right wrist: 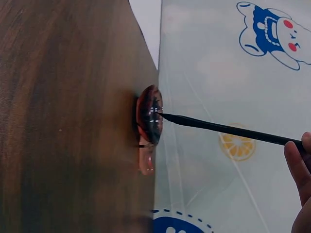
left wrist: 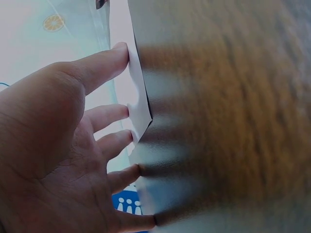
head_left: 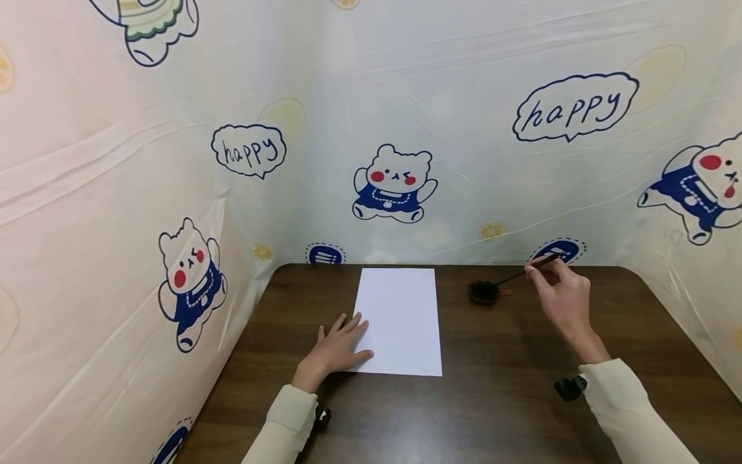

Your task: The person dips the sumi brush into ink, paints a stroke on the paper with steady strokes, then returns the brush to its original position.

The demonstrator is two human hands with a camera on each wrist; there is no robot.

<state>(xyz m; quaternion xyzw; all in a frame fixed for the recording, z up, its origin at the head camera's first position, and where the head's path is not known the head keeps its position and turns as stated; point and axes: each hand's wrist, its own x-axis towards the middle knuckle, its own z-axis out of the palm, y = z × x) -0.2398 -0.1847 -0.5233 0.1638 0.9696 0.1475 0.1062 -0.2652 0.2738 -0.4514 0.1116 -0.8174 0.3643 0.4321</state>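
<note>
A sheet of white paper lies on the dark wooden table. My left hand rests on its left edge with fingers spread; in the left wrist view the thumb and two fingertips touch the paper, the other fingertips the table. Between thumb and fingers my right hand pinches a dark, thin brush. The black tip of the brush is at a small, glossy, dark ink dish, which has a reddish-brown handle. That ink dish sits right of the paper.
Pale curtains printed with bears and "happy" bubbles rise behind the table and at both sides. A small black device is strapped at each wrist, over cream sleeves.
</note>
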